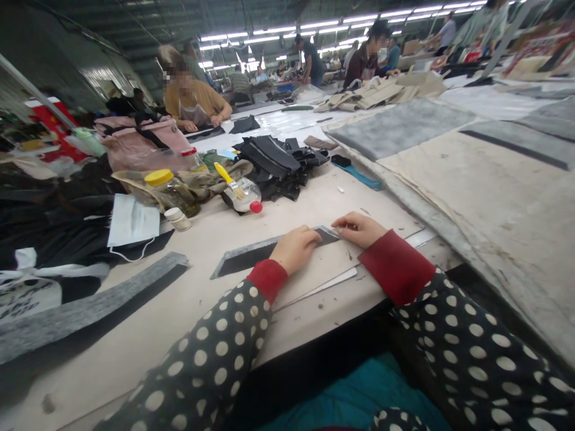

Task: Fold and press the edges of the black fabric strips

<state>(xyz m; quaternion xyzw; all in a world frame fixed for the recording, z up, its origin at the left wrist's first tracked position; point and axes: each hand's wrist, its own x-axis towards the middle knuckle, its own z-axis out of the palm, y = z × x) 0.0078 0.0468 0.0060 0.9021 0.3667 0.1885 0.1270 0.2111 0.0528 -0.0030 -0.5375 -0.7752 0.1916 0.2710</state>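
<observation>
A flat black strip with a grey edge [245, 257] lies slantwise on the pale table covering [211, 326]. My left hand [296, 246] rests over its right half, fingers bent and closed at the strip's edge. At the right end, my right hand [359, 229] is closed too, its thumb and fingers pinched at the strip's tip. Both hands are a short way apart. My fingers partly hide the strip. To the left lies a longer grey and black strip [135, 287].
Behind the hands are a pile of black pieces [274, 161], a yellow-handled brush [229, 179] on a clear container, a yellow-lidded jar [173, 188], a small white bottle [178, 219] and a face mask [133, 218]. Layered padded sheets [485, 185] rise at right. People work farther back.
</observation>
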